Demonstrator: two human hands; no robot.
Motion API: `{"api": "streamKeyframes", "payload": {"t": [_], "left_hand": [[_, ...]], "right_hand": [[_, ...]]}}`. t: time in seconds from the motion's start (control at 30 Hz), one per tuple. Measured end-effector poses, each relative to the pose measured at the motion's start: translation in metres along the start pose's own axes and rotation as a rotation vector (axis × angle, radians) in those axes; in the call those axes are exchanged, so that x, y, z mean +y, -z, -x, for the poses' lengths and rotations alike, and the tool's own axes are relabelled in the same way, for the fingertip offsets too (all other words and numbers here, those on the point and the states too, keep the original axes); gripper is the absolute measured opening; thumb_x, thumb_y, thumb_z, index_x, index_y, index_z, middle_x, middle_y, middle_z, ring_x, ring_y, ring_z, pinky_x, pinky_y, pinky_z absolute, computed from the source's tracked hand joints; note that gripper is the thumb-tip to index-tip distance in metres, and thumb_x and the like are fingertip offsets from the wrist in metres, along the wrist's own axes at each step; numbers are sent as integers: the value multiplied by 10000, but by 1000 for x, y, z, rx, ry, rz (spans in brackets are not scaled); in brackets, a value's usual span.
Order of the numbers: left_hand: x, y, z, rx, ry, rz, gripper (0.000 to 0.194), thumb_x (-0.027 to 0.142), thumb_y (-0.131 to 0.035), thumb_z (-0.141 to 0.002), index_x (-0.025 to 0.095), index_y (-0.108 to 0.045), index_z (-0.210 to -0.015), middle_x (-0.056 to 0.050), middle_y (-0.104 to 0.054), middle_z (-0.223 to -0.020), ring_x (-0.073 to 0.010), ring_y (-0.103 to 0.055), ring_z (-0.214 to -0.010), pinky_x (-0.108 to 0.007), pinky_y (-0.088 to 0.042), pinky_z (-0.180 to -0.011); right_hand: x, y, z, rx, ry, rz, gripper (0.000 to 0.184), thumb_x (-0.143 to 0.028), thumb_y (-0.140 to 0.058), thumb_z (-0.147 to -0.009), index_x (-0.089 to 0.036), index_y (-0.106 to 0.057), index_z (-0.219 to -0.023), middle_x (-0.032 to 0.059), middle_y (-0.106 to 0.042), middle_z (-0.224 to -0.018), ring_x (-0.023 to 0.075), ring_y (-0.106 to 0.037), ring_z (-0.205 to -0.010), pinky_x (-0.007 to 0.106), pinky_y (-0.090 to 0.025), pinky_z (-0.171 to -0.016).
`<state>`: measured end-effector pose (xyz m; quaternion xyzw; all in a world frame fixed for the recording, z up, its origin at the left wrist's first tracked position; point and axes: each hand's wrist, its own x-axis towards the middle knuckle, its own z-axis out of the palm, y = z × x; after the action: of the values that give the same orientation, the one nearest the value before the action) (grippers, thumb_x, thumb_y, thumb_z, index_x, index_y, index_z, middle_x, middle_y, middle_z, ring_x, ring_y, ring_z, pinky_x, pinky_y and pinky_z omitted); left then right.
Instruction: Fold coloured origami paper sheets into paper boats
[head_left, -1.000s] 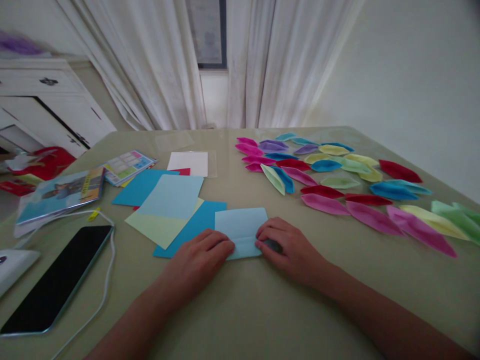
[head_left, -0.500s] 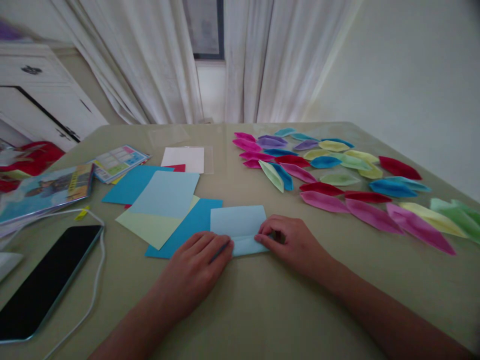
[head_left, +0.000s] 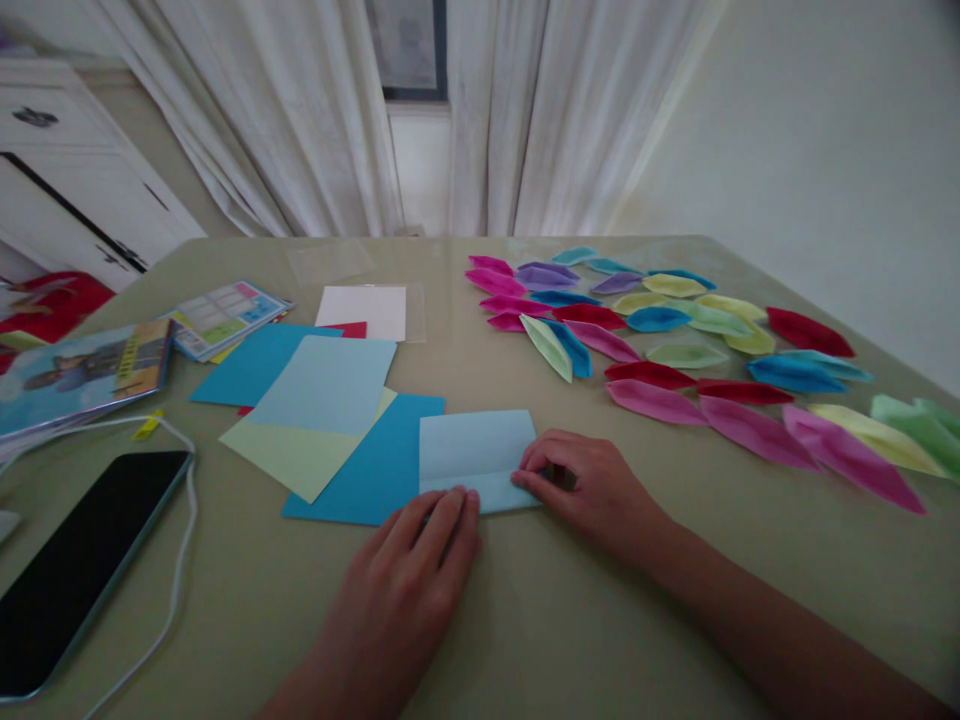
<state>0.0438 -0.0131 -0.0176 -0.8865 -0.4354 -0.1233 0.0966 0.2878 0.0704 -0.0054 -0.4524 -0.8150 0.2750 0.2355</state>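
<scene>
Broad tan table [head_left: 525,630] in front of you. Many-coloured folded paper shapes [head_left: 651,402] spread over the R side; loose sheets [head_left: 330,375] overlap on the L. Your L hand [head_left: 421,555] lies w/ fingers bunched at the near edge of the light-blue sheet [head_left: 474,440]; can't tell if it grips. Your R hand [head_left: 589,477] has thumb & index tips v. close together on its R part; can't tell if paper's pinched. Sheet's flat on the table betw. both hands, w/ a crease [head_left: 469,474] across its nearer half. Prob. you're working that crease; next move likely calls for even pressure, edges square.
</scene>
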Motion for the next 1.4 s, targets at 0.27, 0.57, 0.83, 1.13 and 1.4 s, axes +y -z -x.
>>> {"api": "streamKeyframes", "payload": {"t": [0.27,0.57,0.83,1.13,1.4], "left_hand": [[9,-2,1,17,55,49,440,331,-422,-1113,94,-670,-1388,-165,-735,-1362,-347,-696,-1195,-475,-621,-929],[11,-3,2,9,94,45,476,368,-396,-1118,111,-626,-1445,-196,-696,-1417,-369,-670,-1264,-512,-632,-936],[13,-3,2,2,90,9,483,364,-382,-1121,104,-650,-1427,-196,-687,-1439,-377,-664,-1299,-518,-623,-975],[12,-1,1,15,106,7,494,392,-365,-1128,122,-647,-1430,-149,-683,-1461,-350,-655,-1316,-486,-578,-1030],[11,-4,5,1,90,-21,498,414,-391,-1125,129,-613,-1467,-136,-659,-1495,-342,-632,-1343,-473,-558,-1039]], "right_hand": [[0,2,-1,2,8,-5,84,-218,-686,-951,-206,-714,-873,24,-734,-849,165,-650,-714,281,-475,-669],[1,3,-2,-10,33,19,84,-205,-661,-960,-204,-697,-884,27,-722,-846,168,-643,-726,279,-475,-682],[1,5,-1,-35,61,56,83,-234,-659,-993,-205,-694,-924,31,-729,-881,181,-660,-777,292,-474,-723],[-1,6,0,-49,80,99,116,-249,-611,-1023,-211,-691,-947,32,-736,-886,187,-671,-789,293,-476,-734],[0,5,2,-47,81,125,108,-246,-615,-1027,-209,-692,-960,39,-752,-922,190,-690,-823,294,-495,-765]]}}
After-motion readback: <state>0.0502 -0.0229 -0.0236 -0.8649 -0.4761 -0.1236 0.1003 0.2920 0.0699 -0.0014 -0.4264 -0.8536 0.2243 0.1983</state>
